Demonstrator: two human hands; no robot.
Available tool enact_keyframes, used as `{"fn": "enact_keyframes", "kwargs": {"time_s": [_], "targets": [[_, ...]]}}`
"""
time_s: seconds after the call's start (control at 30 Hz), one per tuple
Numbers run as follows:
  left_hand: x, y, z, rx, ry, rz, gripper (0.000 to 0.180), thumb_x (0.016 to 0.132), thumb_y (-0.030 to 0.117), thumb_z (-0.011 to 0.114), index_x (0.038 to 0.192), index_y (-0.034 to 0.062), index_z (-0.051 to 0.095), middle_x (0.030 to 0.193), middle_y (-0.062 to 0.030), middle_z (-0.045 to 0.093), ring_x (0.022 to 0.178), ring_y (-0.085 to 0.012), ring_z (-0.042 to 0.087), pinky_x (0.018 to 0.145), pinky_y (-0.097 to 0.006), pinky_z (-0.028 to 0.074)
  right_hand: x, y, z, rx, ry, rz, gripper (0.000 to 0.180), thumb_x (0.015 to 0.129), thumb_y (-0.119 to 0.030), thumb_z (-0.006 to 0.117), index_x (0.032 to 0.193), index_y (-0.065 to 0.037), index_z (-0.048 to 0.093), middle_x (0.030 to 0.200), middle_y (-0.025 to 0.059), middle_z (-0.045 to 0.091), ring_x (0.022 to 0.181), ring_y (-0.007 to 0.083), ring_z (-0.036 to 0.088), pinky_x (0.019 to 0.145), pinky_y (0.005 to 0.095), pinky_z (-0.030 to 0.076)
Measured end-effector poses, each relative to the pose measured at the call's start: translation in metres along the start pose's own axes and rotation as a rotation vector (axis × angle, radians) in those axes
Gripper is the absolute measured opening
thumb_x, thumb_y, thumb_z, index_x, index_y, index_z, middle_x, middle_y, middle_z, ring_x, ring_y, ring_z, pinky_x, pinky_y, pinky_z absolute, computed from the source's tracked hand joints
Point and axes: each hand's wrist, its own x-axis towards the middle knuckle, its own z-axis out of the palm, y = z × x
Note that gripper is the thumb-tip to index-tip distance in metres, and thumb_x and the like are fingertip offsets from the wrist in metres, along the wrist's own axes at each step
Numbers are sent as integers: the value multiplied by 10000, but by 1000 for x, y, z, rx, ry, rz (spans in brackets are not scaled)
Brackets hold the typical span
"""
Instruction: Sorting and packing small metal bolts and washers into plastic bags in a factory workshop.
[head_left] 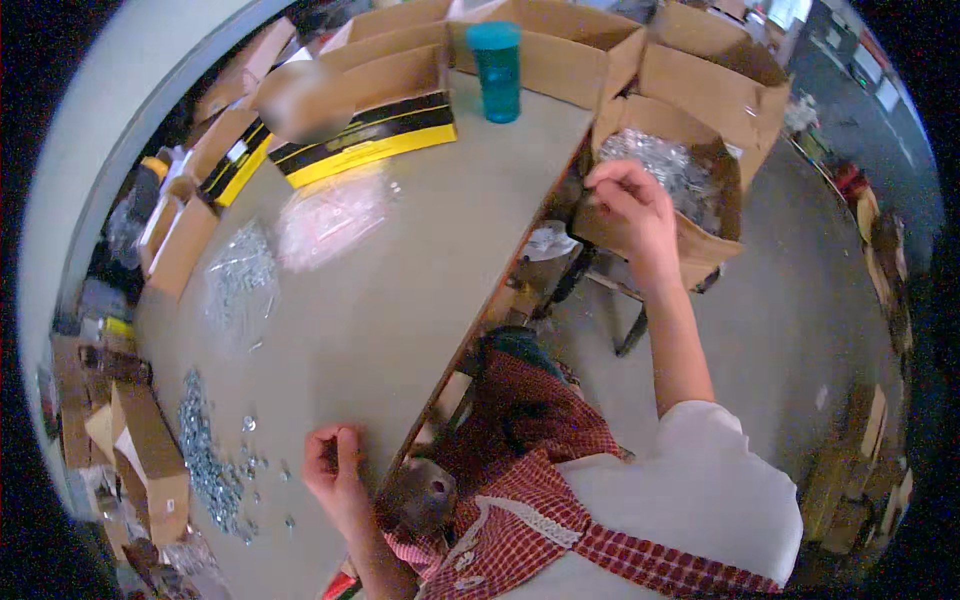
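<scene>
- The right hand [632,212] was extended to the open cardboard box [700,250] holding a heap of small silver metal parts [655,160]. Its fingers [608,180] were curled and drawn together at the box's near edge; whether they pinched any part could not be told.
- The left hand [335,462] rested on the grey table [420,270], fingers bent inward, thumb and forefinger close together as if on something small; the item itself was not visible.
- Loose silver washers and nuts [212,462] lay just beside the left fingers, towards the person's left.
- A clear bag of parts [240,270] lay well beyond the left fingers; a teal cup [497,70] stood at the far table edge.
- Judgement: the pick would go best with fingertips lowered into the heap itself, taking a modest quantity, so nothing spilled over the box flap.
</scene>
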Motion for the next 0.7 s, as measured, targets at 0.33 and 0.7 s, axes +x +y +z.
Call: {"fn": "enact_keyframes", "kwargs": {"time_s": [0.33, 0.7], "targets": [[-11, -5, 0, -28, 15, 89, 41, 931, 45, 639, 951, 15, 622, 892, -43, 669, 846, -103, 596, 798, -258, 480, 91, 106, 196, -1080, -413, -475, 321, 884, -278, 621, 1136, -77, 622, 1039, 184, 662, 961, 348, 657, 848, 465, 532], [-14, 0, -1, 53, 4, 143, 203, 914, 66, 663, 1112, 30, 634, 982, -42, 683, 932, -133, 615, 863, -287, 490, -14, 25, 160, -205, -1136, 268, 241, 976, -269, 566, 906, -59, 661, 850, 19, 656, 758, 131, 622, 682, 290, 515]]}}
